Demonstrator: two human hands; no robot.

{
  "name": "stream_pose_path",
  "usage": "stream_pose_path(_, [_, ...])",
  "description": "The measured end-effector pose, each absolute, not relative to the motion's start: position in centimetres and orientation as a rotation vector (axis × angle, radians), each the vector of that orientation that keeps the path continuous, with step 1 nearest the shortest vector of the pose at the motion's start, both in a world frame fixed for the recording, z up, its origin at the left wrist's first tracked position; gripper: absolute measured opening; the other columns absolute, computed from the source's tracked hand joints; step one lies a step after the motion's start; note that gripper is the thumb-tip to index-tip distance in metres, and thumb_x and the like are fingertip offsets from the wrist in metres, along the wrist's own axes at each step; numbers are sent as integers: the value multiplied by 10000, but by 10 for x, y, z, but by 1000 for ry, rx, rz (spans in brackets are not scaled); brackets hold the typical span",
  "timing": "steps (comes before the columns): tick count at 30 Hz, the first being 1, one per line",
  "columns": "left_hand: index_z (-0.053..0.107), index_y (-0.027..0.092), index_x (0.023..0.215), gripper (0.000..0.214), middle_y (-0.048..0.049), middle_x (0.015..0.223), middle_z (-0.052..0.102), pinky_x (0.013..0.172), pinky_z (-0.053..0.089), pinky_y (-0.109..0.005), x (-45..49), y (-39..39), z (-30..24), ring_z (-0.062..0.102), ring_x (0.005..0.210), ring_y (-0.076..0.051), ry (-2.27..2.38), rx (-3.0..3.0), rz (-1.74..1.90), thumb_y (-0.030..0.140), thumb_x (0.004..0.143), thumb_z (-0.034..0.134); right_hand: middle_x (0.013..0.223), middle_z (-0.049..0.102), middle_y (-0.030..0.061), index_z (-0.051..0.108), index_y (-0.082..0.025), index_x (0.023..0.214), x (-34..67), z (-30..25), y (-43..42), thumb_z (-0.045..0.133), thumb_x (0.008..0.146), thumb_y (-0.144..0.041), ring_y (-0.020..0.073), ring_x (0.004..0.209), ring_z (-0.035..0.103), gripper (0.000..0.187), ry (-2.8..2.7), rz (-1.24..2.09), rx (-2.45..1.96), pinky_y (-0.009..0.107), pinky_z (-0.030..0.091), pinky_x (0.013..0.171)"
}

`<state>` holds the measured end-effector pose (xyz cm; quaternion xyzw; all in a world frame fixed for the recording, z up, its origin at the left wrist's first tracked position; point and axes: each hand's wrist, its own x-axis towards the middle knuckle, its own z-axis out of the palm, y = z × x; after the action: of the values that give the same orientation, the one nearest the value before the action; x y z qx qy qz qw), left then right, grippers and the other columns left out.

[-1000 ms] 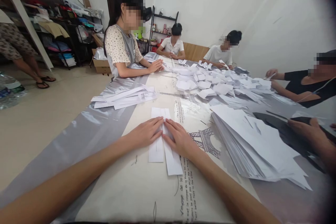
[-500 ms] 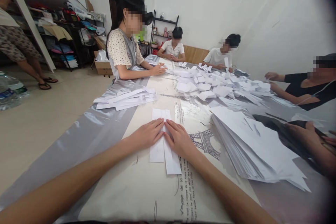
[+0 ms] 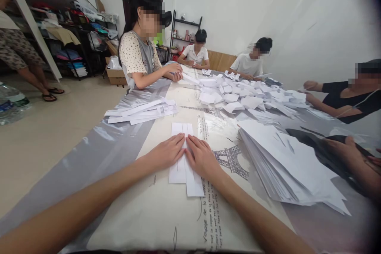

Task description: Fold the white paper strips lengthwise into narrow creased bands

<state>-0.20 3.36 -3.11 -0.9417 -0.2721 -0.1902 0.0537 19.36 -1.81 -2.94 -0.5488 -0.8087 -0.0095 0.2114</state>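
A white paper strip with thin lines (image 3: pixel 175 176) lies on the table in front of me, partly under both hands. Its right side continues as a plain white strip (image 3: pixel 195 187) reaching lower; whether this is a fold or a separate piece I cannot tell. My left hand (image 3: pixel 168 151) rests flat on the left part, fingers stretched out. Flat on the right part lies my right hand (image 3: pixel 203 156), with its fingertips against those of the left. Neither hand grips anything. The palms and fingers hide the middle of the paper.
A thick stack of white sheets (image 3: pixel 285 162) lies right of my right arm. Loose paper strips (image 3: pixel 143 112) lie at the left, and a heap of folded papers (image 3: pixel 238 95) spreads farther back. Several people sit around the printed tablecloth (image 3: pixel 149 214); one's hands (image 3: pixel 175 73) hold paper.
My hands and the paper under them stay almost in place. Across the table, the person at the left has brought their hands together around paper, and the one at the back right has lowered a sheet.
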Motion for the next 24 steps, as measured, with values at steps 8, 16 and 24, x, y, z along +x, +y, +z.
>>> stream_pose_path(8, [436,85,1484,527,-185,1543,485,1191,388,-399,-3,33,-23,467,1438,-266,-893,-2958,-573,413,1100,286,1526,533,154,512,-127,1472,197,-31,-17,383,1038,-231,302,1430,473,464,-2255,-14,-1485,524,381,1181])
stream_pose_path(16, [443,99,1473,515,-179,1553,472,1182,388,-399,-6,37,-19,460,1441,-275,-890,-3007,-557,407,1077,326,1468,574,137,682,-197,1209,198,-19,-30,490,1014,-201,303,1324,559,274,-2228,20,-1336,520,500,1076])
stream_pose_path(24, [437,145,1484,526,-133,1600,428,1202,356,-383,-19,49,-17,424,1470,-249,-1017,-3013,-475,459,1069,358,1183,714,72,688,-262,1273,214,9,-64,548,1043,-374,183,889,701,292,-2500,405,-905,345,609,760])
